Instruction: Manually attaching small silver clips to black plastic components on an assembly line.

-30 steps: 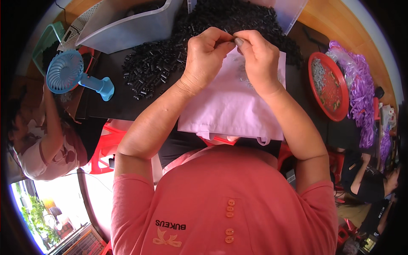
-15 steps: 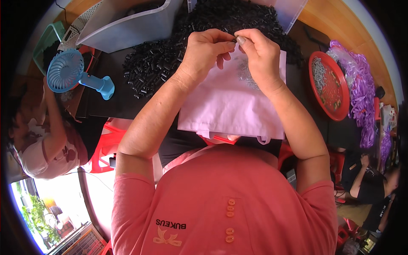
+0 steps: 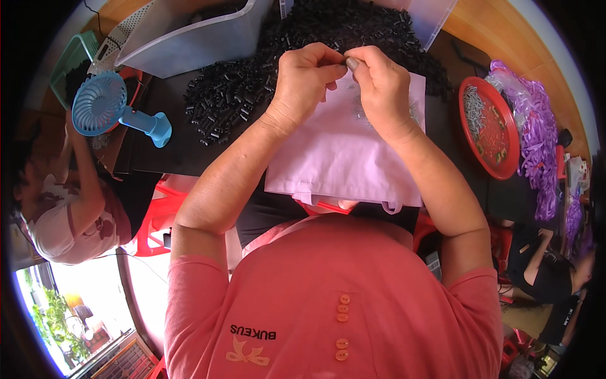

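Observation:
My left hand (image 3: pixel 307 77) and my right hand (image 3: pixel 381 81) meet fingertip to fingertip over the far part of a pink cloth (image 3: pixel 341 161). Both are closed in a pinch around one tiny dark piece, too small and too covered to name. Under and beside my right hand, small silvery metal bits (image 3: pixel 413 112) lie on the cloth, partly hidden by the hand. Just beyond my fingers spreads a large heap of small black plastic parts (image 3: pixel 230 95), which reaches round to the left.
A translucent bin (image 3: pixel 189 47) stands at the far left, near a blue handheld fan (image 3: pixel 101 104). On the right sit a red tray (image 3: pixel 495 136) with silvery pins and a bundle of purple ribbons (image 3: pixel 540 151). Other people (image 3: pixel 72 202) sit at left and right.
My joined fingertips have shifted very slightly left and nearer, still pinched together. My right hand has turned a little. The silvery bits show more on its right side.

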Motion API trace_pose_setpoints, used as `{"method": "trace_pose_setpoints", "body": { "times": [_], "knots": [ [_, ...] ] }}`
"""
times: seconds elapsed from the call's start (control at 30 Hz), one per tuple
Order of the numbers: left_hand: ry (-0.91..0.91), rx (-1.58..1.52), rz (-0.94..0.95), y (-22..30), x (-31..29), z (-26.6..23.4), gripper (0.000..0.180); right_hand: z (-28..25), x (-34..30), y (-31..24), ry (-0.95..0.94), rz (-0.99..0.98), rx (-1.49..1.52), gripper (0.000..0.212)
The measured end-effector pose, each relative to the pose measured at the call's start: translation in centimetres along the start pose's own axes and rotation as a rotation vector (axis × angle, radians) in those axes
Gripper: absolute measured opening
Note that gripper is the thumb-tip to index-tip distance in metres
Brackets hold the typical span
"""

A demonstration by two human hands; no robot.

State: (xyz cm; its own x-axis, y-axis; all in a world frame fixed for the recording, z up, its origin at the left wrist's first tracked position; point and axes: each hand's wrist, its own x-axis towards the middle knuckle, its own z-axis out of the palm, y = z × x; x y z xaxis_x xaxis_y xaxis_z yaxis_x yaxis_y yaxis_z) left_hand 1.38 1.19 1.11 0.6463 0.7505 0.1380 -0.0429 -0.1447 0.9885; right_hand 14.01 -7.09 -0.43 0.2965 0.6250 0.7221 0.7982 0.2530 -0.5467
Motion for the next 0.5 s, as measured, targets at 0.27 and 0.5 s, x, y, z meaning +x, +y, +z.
{"method": "trace_pose_setpoints", "body": {
  "times": [0.27, 0.5],
  "knots": [
    [-0.061, -0.293, -0.172, -0.4, 0.6, -1.1, 0.012, -0.4, 0.0, 0.2, -0.122, 0.0, 0.115, 0.02],
    [-0.072, -0.357, -0.147, -1.4, 1.0, -0.8, 0.011, 0.8, -0.2, 0.9, 0.022, -0.224, -0.184, 0.033]
  ]
}}
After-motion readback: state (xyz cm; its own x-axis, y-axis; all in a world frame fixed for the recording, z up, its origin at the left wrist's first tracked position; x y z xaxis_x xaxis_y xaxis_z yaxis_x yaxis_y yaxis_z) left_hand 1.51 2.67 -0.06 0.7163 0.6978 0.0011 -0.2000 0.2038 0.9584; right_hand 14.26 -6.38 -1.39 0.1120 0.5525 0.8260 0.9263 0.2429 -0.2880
